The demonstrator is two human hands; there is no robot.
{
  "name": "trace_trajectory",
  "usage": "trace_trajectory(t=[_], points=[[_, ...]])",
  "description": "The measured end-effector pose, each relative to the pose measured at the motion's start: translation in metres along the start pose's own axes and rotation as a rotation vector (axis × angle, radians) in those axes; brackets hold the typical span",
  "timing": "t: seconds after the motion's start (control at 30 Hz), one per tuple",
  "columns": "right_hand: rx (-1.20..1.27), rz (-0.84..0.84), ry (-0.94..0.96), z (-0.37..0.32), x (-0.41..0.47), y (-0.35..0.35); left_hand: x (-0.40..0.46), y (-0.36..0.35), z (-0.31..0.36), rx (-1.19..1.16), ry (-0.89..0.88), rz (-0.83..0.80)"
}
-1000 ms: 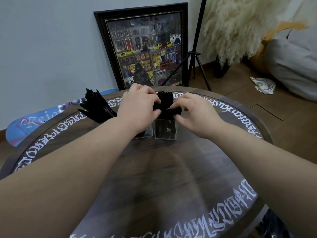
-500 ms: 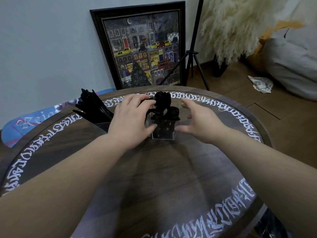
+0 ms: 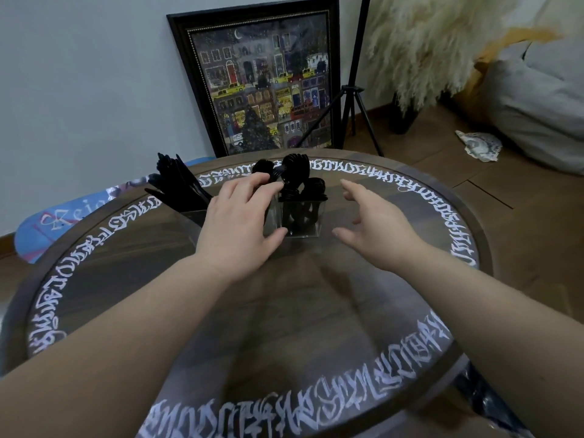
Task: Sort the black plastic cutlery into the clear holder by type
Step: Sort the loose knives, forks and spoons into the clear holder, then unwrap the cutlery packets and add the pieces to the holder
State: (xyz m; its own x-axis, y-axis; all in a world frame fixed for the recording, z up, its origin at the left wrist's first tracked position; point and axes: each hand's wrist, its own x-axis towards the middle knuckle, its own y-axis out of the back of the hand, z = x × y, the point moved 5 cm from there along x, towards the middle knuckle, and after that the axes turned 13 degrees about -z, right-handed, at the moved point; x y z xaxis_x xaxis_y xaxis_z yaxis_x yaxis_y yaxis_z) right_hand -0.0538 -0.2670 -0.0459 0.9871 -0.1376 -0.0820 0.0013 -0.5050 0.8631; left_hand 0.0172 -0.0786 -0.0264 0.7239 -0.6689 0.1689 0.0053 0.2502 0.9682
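Tidying spoons (image 3: 295,175) in the holder (image 3: 301,218) at centre frame: left hand (image 3: 241,221) touches them, fingers relaxed; right hand (image 3: 376,226) hovers released. Next, probably straightening.

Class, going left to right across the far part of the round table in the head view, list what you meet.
Fanned bundle of black plastic knives → left hand → black plastic spoons in the clear holder compartment → right hand.

A lived-in home room — wooden floor (image 3: 521,216) and pale wall. A framed painting (image 3: 265,86) leans there, beside pampas grass (image 3: 426,42) and a grey cushion (image 3: 537,99). A round lettered table (image 3: 316,311) fills the front.
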Motion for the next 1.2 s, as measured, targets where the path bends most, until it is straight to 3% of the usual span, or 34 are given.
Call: trace_trajectory(t=[0.2, 0.47, 0.67, 0.97, 1.2], points=[[0.142, 0.148, -0.034, 0.009, -0.102, 0.007, -0.039, -0.005, 0.052, -0.073, -0.079, -0.068], [0.208, 0.331, -0.407, 0.089, -0.268, 0.039, -0.076, -0.031, 0.187, -0.201, -0.321, -0.296], [0.208, 0.23, -0.571, 0.142, -0.314, 0.006, -0.096, -0.087, 0.275, -0.265, -0.459, -0.447], [0.346, 0.061, -0.701, 0.218, -0.287, -0.058, -0.087, -0.213, 0.31, -0.347, -0.208, -0.698], [0.508, 0.127, -0.848, 0.255, -0.259, -0.093, -0.065, -0.267, 0.315, -0.359, -0.003, -0.758]])
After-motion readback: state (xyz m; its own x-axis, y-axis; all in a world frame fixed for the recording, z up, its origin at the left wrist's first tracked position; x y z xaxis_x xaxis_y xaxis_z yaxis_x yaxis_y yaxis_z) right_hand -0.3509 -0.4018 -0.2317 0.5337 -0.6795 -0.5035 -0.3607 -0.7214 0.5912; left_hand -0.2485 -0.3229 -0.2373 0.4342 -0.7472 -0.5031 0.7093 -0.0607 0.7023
